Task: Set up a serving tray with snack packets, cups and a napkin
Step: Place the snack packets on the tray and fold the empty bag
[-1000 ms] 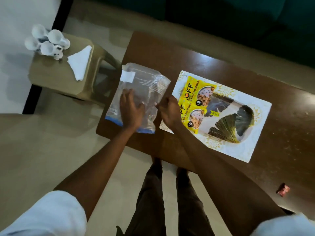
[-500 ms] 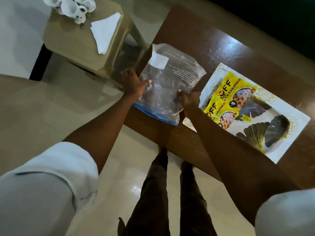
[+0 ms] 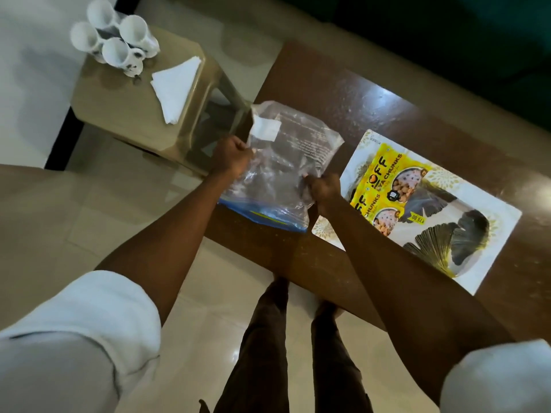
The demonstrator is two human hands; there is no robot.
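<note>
A clear plastic zip bag [image 3: 286, 162] with a blue bottom strip and a white label lies at the near left corner of the brown table [image 3: 372, 108]. My left hand [image 3: 234, 158] grips its left edge. My right hand [image 3: 323, 189] pinches its right edge. To the right lies the white serving tray [image 3: 495, 234] with a dark and gold leaf pattern. Two yellow snack packets [image 3: 384, 189] rest on the tray's left part. Several white cups [image 3: 114, 40] and a folded white napkin [image 3: 176, 84] sit on a beige stool [image 3: 125, 108] at the left.
The stool stands close against the table's left corner. A dark green sofa [image 3: 447, 34] runs behind the table. My legs [image 3: 298, 353] stand on pale floor tiles at the table's near edge.
Both hands went from lying flat on the bag to gripping its two side edges. The view has swung, so the stool and cups show more fully.
</note>
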